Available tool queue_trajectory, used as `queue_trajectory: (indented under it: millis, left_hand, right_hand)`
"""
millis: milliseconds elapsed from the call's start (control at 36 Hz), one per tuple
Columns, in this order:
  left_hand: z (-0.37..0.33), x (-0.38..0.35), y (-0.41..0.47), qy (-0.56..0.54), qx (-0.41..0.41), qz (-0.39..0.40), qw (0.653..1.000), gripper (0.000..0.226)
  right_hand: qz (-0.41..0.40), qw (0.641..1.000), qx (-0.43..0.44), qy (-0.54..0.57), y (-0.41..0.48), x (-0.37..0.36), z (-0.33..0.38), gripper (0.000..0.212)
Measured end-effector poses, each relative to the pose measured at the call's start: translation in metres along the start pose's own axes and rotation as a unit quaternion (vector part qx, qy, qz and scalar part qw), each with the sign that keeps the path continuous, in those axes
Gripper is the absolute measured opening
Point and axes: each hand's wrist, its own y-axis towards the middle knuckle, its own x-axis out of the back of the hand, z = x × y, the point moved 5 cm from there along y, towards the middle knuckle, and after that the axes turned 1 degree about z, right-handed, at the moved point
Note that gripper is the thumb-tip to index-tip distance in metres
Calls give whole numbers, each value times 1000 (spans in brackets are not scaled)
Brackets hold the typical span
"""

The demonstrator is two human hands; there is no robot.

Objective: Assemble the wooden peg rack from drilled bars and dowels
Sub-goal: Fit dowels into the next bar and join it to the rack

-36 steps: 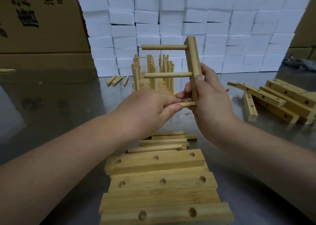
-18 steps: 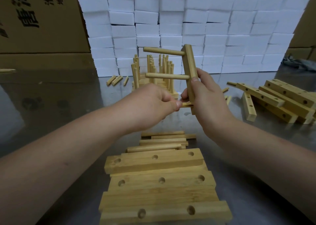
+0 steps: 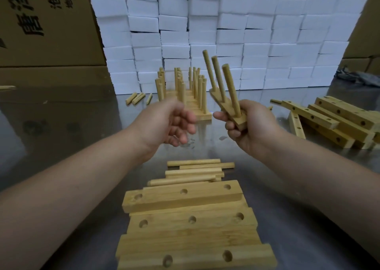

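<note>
Low centre, drilled bars (image 3: 191, 220) lie stacked, with loose dowels (image 3: 195, 173) just beyond. Mid-frame, the left hand (image 3: 174, 123) hangs empty, fingers loosely curled. The right hand (image 3: 250, 126) grips a bar (image 3: 239, 122) with three dowels seated. Pegging looks finished; next, probably stand it among the finished racks (image 3: 185, 97) behind, pegs upright.

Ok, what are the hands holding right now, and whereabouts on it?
The right hand grips the drilled bar at its near end, its three dowels pointing up. The left hand holds nothing.

Right hand (image 3: 249, 126) grips three-dowel bar (image 3: 227, 109); left hand (image 3: 174, 123) empty, blurred.
</note>
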Motion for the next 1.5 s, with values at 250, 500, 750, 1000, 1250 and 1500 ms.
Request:
queue_trajectory:
  millis: [250,500,750,1000,1250,1500]
  left_hand:
    - [24,29,14,127,-26,-92,987,42]
    - [38,38,17,239,-3,-110,965,13]
    - [53,46,18,430,40,-125,894,28]
    - [59,53,23,456,48,-143,877,30]
    - [65,57,31,449,57,-158,878,41]
    - [67,63,47,457,68,-176,869,36]
  right_hand:
    - [205,957,-205,-16,-10,-17,-18,39]
    - [79,978,-183,60,4,-1,-15,54]
    - [-72,991,-107,24,17,18,-24,44]
    - [-87,987,2,-137,20,21,-20,29]
    - [-117,966,56,-222,22,24,-22,44]
    - [-110,958,81,-252,22,22,-22,43]
